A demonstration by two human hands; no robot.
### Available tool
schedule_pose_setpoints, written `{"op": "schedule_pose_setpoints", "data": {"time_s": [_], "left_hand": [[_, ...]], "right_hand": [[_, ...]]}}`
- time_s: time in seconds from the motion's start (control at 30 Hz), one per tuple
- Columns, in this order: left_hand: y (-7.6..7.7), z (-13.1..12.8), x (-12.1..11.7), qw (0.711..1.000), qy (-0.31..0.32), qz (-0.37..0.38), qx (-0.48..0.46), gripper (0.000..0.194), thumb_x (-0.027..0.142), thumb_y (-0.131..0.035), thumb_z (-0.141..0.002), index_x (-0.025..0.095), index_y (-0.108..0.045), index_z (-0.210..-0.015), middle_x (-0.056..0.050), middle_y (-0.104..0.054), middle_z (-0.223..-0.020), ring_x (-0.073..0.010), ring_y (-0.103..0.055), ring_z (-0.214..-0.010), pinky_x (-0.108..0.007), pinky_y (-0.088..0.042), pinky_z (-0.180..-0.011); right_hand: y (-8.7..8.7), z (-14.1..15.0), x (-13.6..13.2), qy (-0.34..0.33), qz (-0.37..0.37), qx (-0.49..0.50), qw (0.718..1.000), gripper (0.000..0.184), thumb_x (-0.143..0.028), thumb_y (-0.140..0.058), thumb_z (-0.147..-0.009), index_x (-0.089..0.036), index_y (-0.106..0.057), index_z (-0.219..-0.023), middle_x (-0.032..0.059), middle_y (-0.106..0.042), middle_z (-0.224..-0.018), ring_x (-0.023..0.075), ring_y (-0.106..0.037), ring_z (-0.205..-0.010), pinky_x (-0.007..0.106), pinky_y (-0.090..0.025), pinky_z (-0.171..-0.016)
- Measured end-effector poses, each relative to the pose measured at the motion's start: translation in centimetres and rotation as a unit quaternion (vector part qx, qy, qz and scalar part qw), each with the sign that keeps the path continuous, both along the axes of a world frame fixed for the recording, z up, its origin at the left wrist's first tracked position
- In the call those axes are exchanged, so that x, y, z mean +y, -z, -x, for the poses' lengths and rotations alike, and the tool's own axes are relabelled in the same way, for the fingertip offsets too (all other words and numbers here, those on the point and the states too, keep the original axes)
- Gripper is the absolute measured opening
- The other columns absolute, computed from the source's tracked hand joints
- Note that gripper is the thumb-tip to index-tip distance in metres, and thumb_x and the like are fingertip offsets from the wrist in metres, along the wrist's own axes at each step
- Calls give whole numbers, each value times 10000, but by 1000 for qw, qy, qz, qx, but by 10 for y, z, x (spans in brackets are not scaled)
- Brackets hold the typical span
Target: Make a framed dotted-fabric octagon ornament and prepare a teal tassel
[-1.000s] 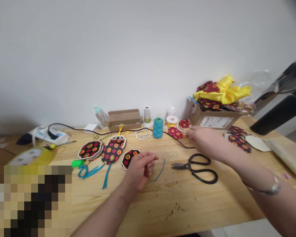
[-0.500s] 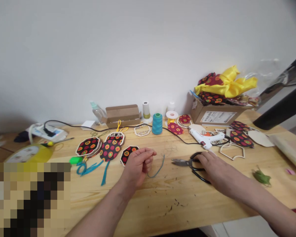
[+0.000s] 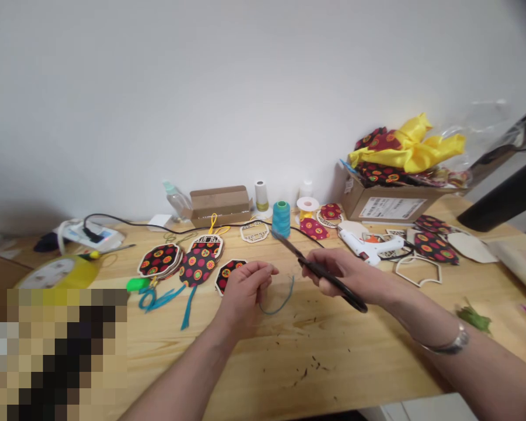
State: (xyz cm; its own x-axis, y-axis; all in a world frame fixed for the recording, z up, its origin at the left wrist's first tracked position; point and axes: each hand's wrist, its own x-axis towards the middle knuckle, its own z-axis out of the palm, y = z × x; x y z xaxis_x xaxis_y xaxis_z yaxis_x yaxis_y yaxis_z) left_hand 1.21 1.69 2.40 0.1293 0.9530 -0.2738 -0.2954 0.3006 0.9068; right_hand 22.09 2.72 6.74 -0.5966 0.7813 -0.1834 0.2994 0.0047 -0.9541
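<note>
My left hand [image 3: 245,287] is closed in a pinch over the middle of the table. From it a teal thread [image 3: 284,305] hangs in a loose curve to the right, its free end turned up. My right hand [image 3: 339,270] grips black-handled scissors [image 3: 288,241] above the wood, blades pointing up and left toward the cone of teal thread [image 3: 281,221]. Behind my left hand lies an octagonal piece with dark patterned fabric [image 3: 228,271], partly covered by the hand. Whether anything else is between the left fingers is hidden.
A white glue gun [image 3: 368,244] lies right, near wooden frames [image 3: 418,271]. A cardboard box [image 3: 390,203] holds fabric at back right. Patterned pieces with teal tassels [image 3: 197,269] lie left. A black cable [image 3: 131,223] crosses the back. Dark scraps [image 3: 307,372] lie in front.
My right hand has lifted the scissors off the table and brought them left, tilting the blades upward. My left hand keeps its pinch on the thread, nearly still.
</note>
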Motion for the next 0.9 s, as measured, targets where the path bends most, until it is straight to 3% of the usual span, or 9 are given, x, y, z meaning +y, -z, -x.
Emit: {"op": "schedule_pose_setpoints", "data": {"time_s": [0.17,0.3,0.5,0.9], "left_hand": [[-1,-1,0,999,-15,-7,27,217,314,-680,-660,100,-649,-677,73,-342,-437,-25,-230,-398,-193,-115,-400],[-1,-1,-1,999,-22,-14,40,216,321,-665,-685,106,-655,-701,70,-348,-445,-30,-233,-408,-194,-128,-408],[-1,-1,0,998,-28,-24,47,213,319,-665,-685,108,-664,-712,68,-346,-452,-32,-243,-417,-195,-134,-417],[1,-1,-2,996,-3,-28,82,164,276,-645,-684,115,-670,-699,56,-395,-460,-36,-263,-411,-209,-139,-420]], "right_hand": [[14,-10,1,-38,35,-44,998,456,-573,-507,-771,-122,-566,-811,-50,-384,-559,66,-347,-471,193,-287,-414],[14,-14,-1,-54,63,-87,993,445,-583,-523,-753,-142,-512,-689,-61,-337,-526,63,-330,-450,196,-258,-399],[12,-9,-1,-50,39,-125,990,427,-567,-545,-736,-152,-510,-642,-60,-324,-532,62,-281,-465,208,-207,-417],[14,1,-7,-26,-19,-137,990,403,-533,-564,-721,-152,-513,-599,-55,-318,-562,80,-263,-533,214,-225,-461]]}}
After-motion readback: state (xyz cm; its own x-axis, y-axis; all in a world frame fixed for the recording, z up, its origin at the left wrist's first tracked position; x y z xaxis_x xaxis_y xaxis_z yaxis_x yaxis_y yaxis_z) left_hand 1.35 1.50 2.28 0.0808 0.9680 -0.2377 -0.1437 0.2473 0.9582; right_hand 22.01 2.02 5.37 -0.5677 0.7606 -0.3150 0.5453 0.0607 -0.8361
